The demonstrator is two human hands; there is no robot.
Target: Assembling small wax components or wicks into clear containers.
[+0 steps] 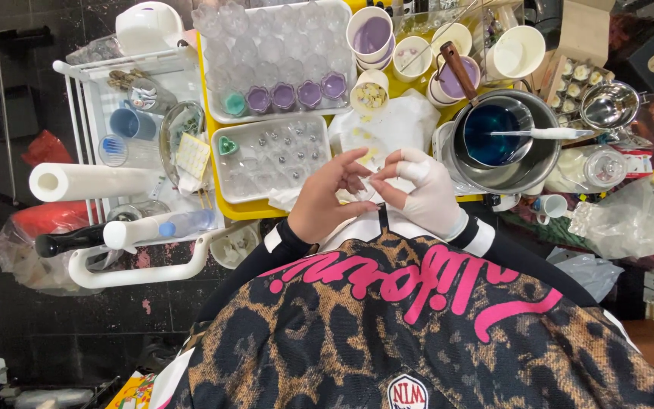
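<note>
Both forearms, in black sleeves with white cuffs, angle inward from the body so the hands meet close in front of the chest. The left hand (327, 198) is bare, its fingers (353, 157) curled and pinched toward the right. The right hand (424, 193) wears a white glove, its fingers (392, 160) bent toward the left hand's. The fingertips of both nearly touch, pinching something too small to make out.

Person wearing: leopard-print garment (387, 341) carrying pink script lettering; black sleeves (266, 261) ending in white-striped cuffs. Right hand (425, 193) wearing a thin white glove; left hand (327, 198) going bare. Round badge showing at lower hem.
</note>
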